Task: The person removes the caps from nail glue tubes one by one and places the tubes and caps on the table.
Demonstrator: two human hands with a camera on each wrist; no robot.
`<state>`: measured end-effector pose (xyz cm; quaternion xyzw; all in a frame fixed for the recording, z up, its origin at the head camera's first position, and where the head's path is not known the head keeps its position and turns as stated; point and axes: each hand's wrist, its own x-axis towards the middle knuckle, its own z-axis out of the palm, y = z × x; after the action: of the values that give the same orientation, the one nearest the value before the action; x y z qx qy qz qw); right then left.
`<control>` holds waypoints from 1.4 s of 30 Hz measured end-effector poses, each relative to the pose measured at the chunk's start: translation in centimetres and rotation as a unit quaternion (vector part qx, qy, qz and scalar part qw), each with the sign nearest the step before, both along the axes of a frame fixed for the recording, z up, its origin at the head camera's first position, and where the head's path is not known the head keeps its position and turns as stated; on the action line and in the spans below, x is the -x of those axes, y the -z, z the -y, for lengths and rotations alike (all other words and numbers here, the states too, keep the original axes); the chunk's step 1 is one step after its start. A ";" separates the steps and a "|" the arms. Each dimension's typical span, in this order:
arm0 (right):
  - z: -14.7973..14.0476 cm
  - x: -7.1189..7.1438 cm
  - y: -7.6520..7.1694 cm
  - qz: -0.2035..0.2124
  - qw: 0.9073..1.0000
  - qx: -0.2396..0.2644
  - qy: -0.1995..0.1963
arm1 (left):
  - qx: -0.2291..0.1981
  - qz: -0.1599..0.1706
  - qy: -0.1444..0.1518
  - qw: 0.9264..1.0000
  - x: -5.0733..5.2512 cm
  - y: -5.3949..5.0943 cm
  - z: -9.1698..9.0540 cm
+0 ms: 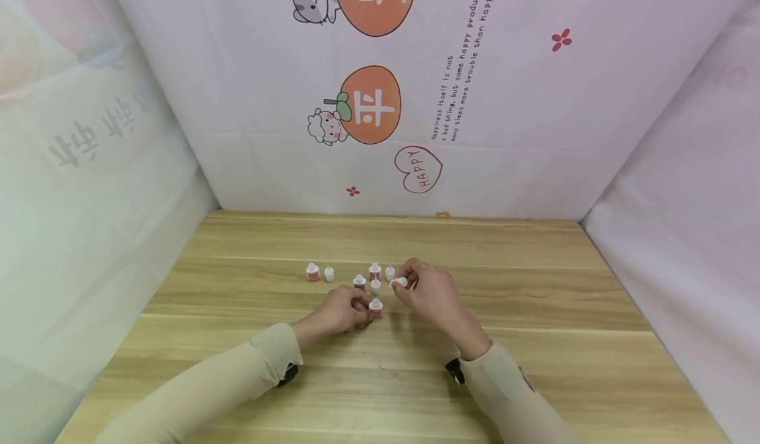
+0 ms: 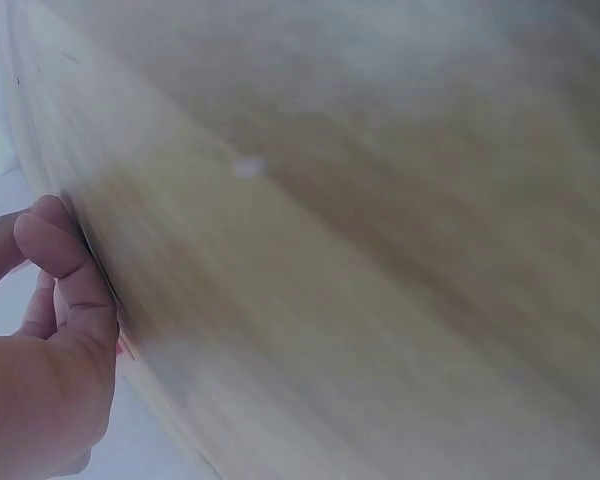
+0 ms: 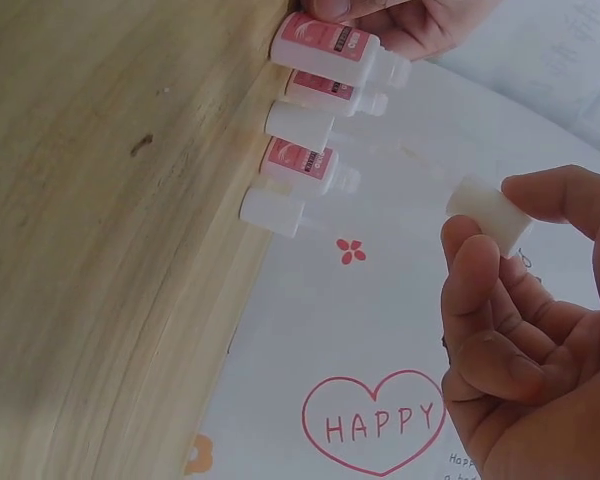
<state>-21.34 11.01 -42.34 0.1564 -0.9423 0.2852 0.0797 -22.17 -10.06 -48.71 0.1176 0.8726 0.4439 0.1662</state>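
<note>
My right hand (image 1: 430, 292) pinches a white cap (image 3: 488, 214) between thumb and fingertips, raised off the table. In the head view, my left hand (image 1: 344, 309) holds a small uncapped bottle (image 1: 376, 309) with a pink label at its base; its fingers are curled beside it. Behind stand other open bottles, one at the middle (image 1: 359, 282) and one farther back (image 1: 375, 272). White caps stand upside down beside them, one near the middle (image 1: 375, 287) and one at the back (image 1: 390, 273), each with a thin stem pointing up. The left wrist view shows my curled fingers (image 2: 65, 260) but hides the bottle.
Farther left, another pink-labelled bottle (image 1: 313, 272) stands beside its upturned white cap (image 1: 329, 274). All stand on a wood-grain table (image 1: 237, 285). A white printed cloth (image 1: 267, 101) rises at the table's back edge, with more cloth at both sides.
</note>
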 end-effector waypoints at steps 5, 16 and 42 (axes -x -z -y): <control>-0.2 0.0 0.1 0.008 1.000 0.002 -0.002 | -0.006 0.002 -0.010 1.000 0.0 0.0 0.8; -0.3 0.1 0.7 -0.006 1.000 -0.016 -0.025 | 0.012 -0.005 -0.020 1.000 0.1 -0.1 2.3; 1.2 0.4 2.2 0.043 0.996 -0.058 -0.049 | 0.016 0.004 -0.057 0.998 1.0 -0.5 3.5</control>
<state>-21.71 9.81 -44.51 0.1944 -0.9509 0.2405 0.0158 -23.14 -13.55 -48.16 0.0629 0.8843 0.4392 0.1457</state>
